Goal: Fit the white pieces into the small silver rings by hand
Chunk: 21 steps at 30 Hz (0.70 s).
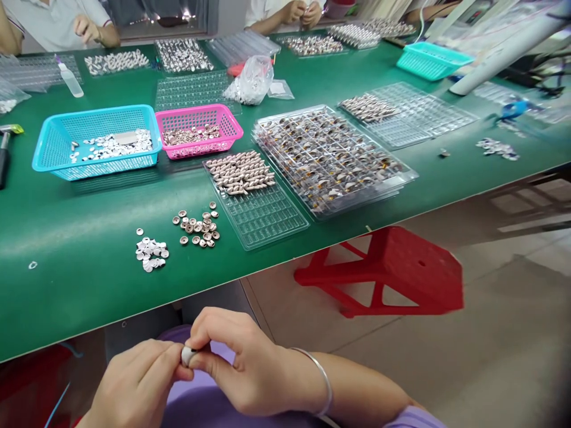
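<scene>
My left hand [138, 383] and my right hand [241, 362] meet below the table edge, over my lap. Both pinch one small white round part [187, 355] between thumb and fingertips. A silver bangle [319, 377] circles my right wrist. On the green table [66, 285] above lie a small pile of white discs [150, 252] and a scatter of brown rings [198, 226]. Beside them a clear tray [261, 214] carries several assembled brown pieces [241, 172].
A blue basket [96, 142] of white discs and a pink basket [198, 131] of brown parts stand further back. A large filled clear tray [332, 157] lies at the right. A red stool [392, 273] stands under the table. Other people's hands [87, 28] work at the far side.
</scene>
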Tool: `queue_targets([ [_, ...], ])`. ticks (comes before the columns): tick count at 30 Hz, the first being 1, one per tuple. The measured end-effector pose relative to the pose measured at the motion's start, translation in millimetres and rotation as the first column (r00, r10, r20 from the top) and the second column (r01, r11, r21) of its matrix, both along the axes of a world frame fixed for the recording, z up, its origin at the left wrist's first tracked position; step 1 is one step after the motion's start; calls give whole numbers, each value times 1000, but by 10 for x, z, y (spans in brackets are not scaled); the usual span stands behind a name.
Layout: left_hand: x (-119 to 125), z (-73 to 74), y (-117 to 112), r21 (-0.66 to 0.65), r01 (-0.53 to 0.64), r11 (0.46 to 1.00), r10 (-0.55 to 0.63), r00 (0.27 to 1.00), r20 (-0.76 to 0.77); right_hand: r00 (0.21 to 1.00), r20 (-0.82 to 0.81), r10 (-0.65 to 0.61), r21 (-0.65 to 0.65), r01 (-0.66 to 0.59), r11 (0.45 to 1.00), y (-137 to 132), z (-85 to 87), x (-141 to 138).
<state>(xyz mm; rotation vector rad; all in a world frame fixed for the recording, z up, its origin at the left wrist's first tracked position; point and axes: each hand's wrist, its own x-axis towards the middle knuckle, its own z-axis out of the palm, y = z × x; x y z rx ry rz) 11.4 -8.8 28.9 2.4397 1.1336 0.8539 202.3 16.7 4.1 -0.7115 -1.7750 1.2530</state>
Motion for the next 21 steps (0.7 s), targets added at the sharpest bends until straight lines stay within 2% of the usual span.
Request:
queue_targets([
  [5,-9,1,26,-32,25,999,-25,1000,16,995,68,71,25,-73,997,58,58,42],
  [13,-27,-56,-62,48,-33,998,38,993,-108,997,67,40,-51,-37,998,58,39,40],
  [16,-20,-39,-64,64,-15,998,24,989,-143,997,68,47,-67,-42,997,53,31,45],
  [18,-16,-31,-64,89,15,996,1,985,-175,996,67,57,-81,-52,995,58,29,52],
  [21,-14,-48,-74,196,45,980,1,972,-233,996,54,69,-116,-62,991,70,25,62],
])
